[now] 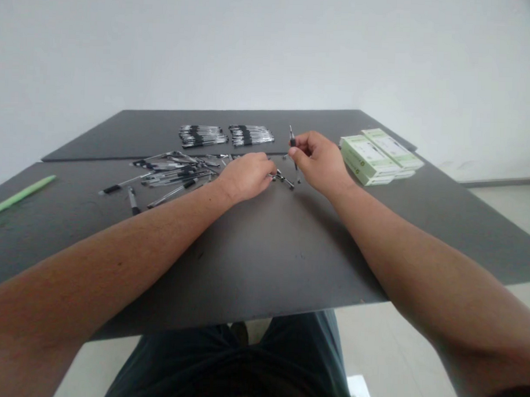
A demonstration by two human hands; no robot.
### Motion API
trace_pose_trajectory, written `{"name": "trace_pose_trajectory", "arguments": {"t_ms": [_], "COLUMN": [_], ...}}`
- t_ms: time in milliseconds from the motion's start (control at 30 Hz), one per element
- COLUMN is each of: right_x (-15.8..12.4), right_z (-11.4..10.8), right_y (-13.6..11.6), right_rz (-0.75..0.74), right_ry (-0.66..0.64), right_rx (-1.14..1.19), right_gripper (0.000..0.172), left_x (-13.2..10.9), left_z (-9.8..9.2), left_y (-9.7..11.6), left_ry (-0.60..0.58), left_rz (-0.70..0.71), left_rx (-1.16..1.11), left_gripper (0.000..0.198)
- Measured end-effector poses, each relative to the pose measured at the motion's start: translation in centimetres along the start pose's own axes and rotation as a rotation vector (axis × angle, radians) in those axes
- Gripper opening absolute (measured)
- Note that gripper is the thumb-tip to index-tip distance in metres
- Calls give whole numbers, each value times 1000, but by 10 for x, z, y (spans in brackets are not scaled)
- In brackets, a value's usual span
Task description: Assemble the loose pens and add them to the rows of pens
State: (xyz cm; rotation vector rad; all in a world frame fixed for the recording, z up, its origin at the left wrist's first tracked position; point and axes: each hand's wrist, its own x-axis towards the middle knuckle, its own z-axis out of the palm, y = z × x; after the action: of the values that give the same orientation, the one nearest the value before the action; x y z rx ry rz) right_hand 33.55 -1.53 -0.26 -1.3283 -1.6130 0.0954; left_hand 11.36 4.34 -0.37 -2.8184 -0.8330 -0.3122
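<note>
My right hand (pixel 322 160) pinches a clear pen with a black grip (pixel 292 140), its tip pointing up. To its left, my left hand (pixel 247 176) is curled over the right end of a loose heap of similar pens (pixel 174 171). Its fingers are bent together, and what they hold, if anything, is hidden. A small dark end shows at those fingertips. Between the two hands lies another pen (pixel 285 179), angled on the table.
Two neat rows of pens, a left row (pixel 203 136) and a right row (pixel 251 135), lie behind the heap. Green and white boxes (pixel 373 159) are stacked on the right of the dark table (pixel 254 267). A light green stick-like item (pixel 21 197) lies far left.
</note>
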Motion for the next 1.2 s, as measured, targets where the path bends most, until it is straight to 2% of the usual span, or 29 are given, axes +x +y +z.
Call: {"name": "trace_pose_trajectory", "arguments": {"t_ms": [300, 767, 1200], "right_x": [1, 0, 1], "right_z": [-1, 0, 0], "right_y": [-7, -12, -14], "right_rz": [-4, 13, 1], "right_ry": [-23, -85, -100], "right_rx": [-24, -19, -46], "right_gripper": [16, 13, 13], "left_x": [7, 5, 5], "left_z": [3, 10, 7], "left_y": [6, -4, 3], "left_ry": [-56, -42, -68], "left_rz": [41, 43, 10], "left_rx": [114, 46, 36], "left_gripper": [32, 33, 33]}}
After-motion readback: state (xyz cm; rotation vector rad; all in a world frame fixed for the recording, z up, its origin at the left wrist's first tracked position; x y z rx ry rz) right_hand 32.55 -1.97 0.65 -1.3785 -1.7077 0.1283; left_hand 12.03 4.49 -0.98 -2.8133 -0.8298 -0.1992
